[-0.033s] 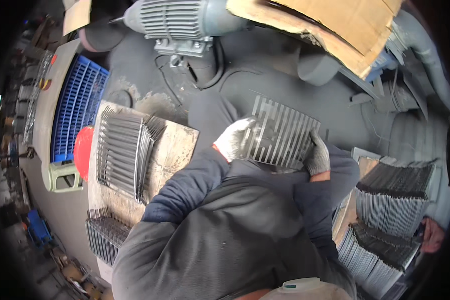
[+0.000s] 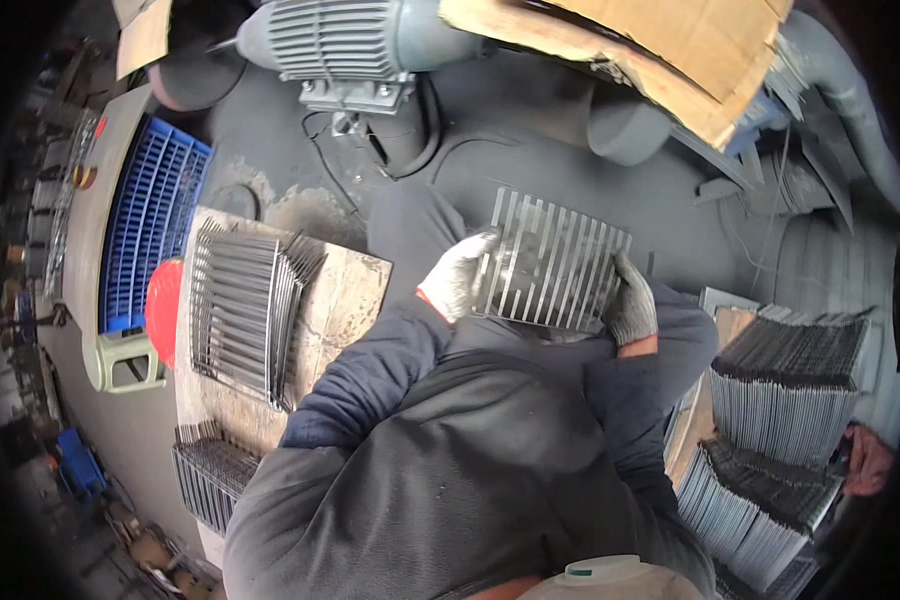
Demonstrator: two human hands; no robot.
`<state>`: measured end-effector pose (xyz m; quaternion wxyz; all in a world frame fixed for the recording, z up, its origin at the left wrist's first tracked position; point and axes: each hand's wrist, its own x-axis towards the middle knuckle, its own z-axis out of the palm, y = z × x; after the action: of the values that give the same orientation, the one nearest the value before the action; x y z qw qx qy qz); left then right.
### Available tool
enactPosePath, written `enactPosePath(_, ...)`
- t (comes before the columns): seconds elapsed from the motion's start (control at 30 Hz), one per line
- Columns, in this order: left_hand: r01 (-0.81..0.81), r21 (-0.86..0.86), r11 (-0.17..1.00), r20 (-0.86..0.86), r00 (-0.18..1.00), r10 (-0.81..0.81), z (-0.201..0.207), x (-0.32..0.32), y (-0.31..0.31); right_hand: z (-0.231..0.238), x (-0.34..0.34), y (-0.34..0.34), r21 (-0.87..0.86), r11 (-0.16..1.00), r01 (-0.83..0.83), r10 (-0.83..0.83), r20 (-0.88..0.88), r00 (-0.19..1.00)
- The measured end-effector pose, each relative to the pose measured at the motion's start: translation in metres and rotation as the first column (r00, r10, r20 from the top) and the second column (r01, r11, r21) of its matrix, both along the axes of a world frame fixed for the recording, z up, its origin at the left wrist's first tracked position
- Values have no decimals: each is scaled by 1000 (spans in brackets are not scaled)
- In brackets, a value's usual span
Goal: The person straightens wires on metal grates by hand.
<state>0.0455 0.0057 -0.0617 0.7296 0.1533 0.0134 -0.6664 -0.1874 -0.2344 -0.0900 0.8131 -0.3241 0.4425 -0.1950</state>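
A slotted metal grate [image 2: 560,262] with parallel bars is held up over my lap, one hand at each side. My left hand [image 2: 460,275], in a whitish knit glove, grips its left edge. My right hand [image 2: 633,305], in a greyer glove, is closed round the right edge, with the fingers partly behind the plate. To the left, a stack of similar grates [image 2: 238,312] leans on a worn wooden board [image 2: 345,295]. Another row of grates [image 2: 213,475] stands nearer on that side.
Two tall stacks of grates [image 2: 785,400] [image 2: 755,510] stand at my right. Ahead are a grey electric motor [image 2: 335,40] and a cardboard sheet [image 2: 670,50]. A blue plastic crate [image 2: 155,225], a red round object [image 2: 164,312] and a pale green stool [image 2: 130,362] are at left.
The whole view has shifted slightly. Both hands keep their hold on the grate, whose tilt looks almost the same.
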Motion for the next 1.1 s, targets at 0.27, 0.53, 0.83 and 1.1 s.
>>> enactPosePath(0.27, -94, 62, 994, -63, 993, 98, -18, 16, 10, 44, 2, 8, -354, 895, -271, 253, -96, 963)
enactPosePath(0.53, -148, 103, 984, 106, 985, 137, 29, 14, 6, 79, -19, 20, -475, 796, -375, 328, -183, 927)
enactPosePath(0.83, -184, 138, 973, 120, 978, 168, 77, -39, -7, 81, -44, 15, -402, 902, -159, 133, -92, 987)
enactPosePath(1.1, -234, 158, 959, 38, 972, 231, 67, -53, 7, 65, -48, 12, -447, 854, -267, 204, -184, 962)
